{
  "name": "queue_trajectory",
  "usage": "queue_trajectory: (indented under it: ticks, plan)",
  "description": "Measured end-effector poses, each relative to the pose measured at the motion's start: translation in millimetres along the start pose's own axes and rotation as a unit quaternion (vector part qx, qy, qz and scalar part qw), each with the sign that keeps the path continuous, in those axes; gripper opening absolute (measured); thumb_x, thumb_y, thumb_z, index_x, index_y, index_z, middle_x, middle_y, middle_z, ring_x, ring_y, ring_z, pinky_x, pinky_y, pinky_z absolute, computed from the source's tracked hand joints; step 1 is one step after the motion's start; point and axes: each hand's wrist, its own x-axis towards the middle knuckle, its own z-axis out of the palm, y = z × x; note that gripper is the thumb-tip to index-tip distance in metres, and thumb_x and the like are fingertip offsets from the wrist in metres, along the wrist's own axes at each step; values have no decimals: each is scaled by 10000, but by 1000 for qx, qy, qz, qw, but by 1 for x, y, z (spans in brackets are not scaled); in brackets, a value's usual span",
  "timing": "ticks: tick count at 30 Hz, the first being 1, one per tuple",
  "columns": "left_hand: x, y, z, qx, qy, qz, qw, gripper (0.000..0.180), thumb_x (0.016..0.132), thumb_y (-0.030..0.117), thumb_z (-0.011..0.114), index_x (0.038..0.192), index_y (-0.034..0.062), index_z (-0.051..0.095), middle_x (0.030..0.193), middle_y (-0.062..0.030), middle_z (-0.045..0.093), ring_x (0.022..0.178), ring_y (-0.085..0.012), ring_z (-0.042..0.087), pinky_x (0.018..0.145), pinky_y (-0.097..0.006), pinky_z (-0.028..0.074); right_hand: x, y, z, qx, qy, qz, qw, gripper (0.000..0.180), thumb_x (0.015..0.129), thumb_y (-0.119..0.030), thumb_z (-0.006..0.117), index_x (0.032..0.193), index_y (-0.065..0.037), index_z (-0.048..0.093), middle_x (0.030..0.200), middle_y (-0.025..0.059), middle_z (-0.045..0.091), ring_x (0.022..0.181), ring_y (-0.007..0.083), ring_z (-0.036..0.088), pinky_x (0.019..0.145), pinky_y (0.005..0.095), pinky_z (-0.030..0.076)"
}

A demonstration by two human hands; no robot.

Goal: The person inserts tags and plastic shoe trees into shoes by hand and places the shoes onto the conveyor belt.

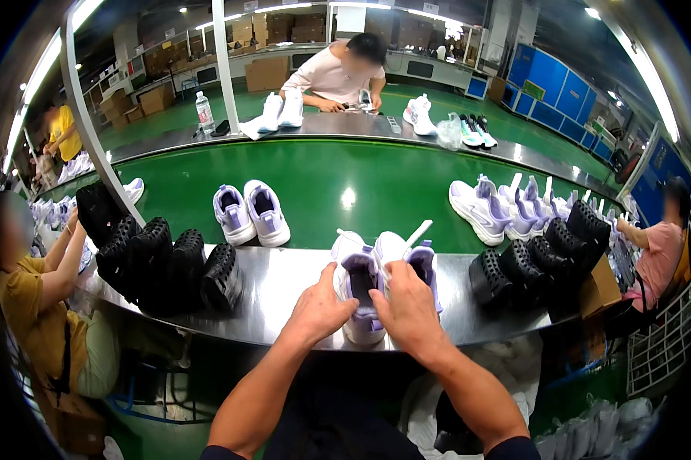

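Left hand [320,305] and right hand [408,305] curled, gripping white-lilac sneaker [361,287], steel ledge [284,287]

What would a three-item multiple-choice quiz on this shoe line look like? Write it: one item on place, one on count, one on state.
1. Where does the white and lilac sneaker under the left hand and right hand rest?
A. on the steel bench edge
B. on the floor
C. inside a carton

2. How many sneakers stand as the lone pair on the green conveyor belt, left of centre?
A. one
B. two
C. five

3. How are the black shoe lasts on the bench to the left?
A. standing in a row
C. hanging from hooks
B. packed in a bag

Key: 1 A, the sneaker sits on the shiny metal before the belt. 2 B, two shoes stand side by side. 3 A, they stand lined up next to each other.
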Motion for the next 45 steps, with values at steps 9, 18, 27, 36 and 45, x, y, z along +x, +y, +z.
queue_trajectory:
  ticks: [9,18,27,36,45]
  plan:
    - [5,-21,16,-45,-34,7,998,691,838,156,583,1499,18,433,1228,-303,662,1166,-425,641,1026,-442,484,50,23,39,-138,-117,109,977,463,824,-176,783,1109,63,508,865,275,711,857,454,713,751,512,580]
    - [-63,19,8,122,40,258,958,648,787,193,813,1354,28,544,1126,-239,637,1102,-410,597,954,-459,502,-8,42,-42,-51,192,103,975,338,936,-311,715,1108,-28,648,872,124,701,758,285,648,687,383,514]
    - [15,26,33,279,-64,194,938,349,806,391,803,915,72,711,811,-206,718,827,-403,712,749,-494,572,-42,85,14,477,12,396,785,554,991,-529,614,1159,-1,625,1109,120,576,894,149,554,554,258,436]
    - [173,5,-38,328,53,105,937,487,800,303,805,1233,117,681,1161,-202,688,1147,-416,606,967,-461,523,-83,72,49,-182,59,46,980,556,824,-452,739,1153,-15,643,1287,180,568,1222,388,481,1038,501,366]
    - [62,-56,74,280,161,305,896,449,818,265,765,1208,77,646,1281,-211,558,1251,-409,490,1075,-536,373,-30,90,30,-14,-11,209,978,654,828,-411,781,1263,43,604,1257,256,609,1127,443,586,964,508,473]
